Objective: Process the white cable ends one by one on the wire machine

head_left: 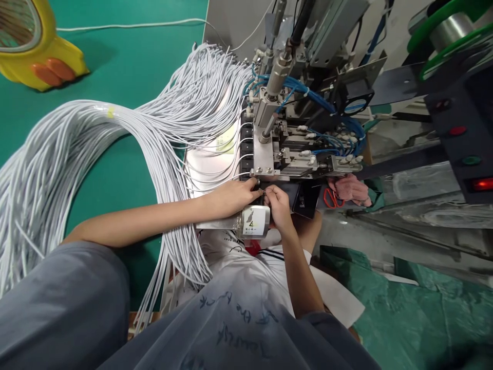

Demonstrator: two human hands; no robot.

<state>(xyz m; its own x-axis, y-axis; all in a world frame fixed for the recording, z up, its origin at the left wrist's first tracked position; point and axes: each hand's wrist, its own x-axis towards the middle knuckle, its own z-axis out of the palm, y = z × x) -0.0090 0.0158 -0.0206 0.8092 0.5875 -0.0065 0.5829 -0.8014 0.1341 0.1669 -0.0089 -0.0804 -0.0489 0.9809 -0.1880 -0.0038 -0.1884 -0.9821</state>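
White cables [154, 121], many and thin, look light and pliable one at a time; gathered in this thick hank, I judge they would drag with some weight. Their jackets seem smooth, perhaps a little slippery, and the fine ends probably the most fragile part, so I would grip a single cable by its jacket just behind the end, with a light fingertip pinch.

They lie mainly to the left of my hands: one mass arches over the green surface [115, 174], another fans across the metal plate [200, 177], where several single strands run into the black blocks [247, 149] along the machine [264, 162]. My left forearm crosses over the hanging strands.

My left hand [235, 198] reaches in palm down, thumb and forefinger forward, only slightly apart; my right hand [279, 203] is curled, its fingertips drawn together. The tips of both come close just in front of the machine, above the labelled clear case [254, 223]. Whether either has hold of a cable end, I cannot tell; that spot is too small.
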